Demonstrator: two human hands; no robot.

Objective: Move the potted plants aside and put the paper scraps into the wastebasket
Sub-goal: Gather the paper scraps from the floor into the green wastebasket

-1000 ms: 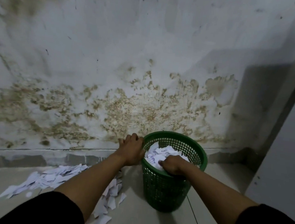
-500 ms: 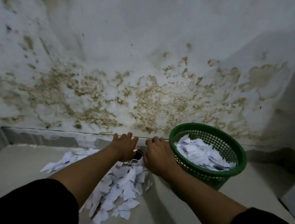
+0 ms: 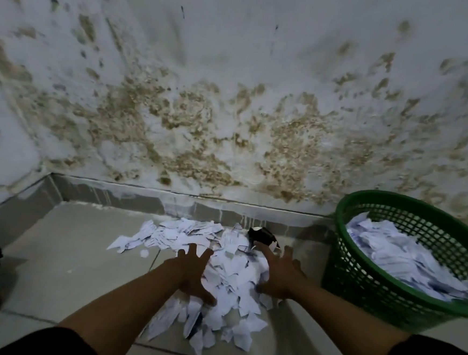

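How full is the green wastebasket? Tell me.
Partly full: white paper scraps lie heaped inside the wastebasket, below its rim.

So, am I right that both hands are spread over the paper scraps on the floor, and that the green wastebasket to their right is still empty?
Not quite: the wastebasket is not empty. The head view shows it already holding a heap of paper. The rest is right: the left hand and right hand are spread over the paper scraps on the floor, and the wastebasket stands to their right.
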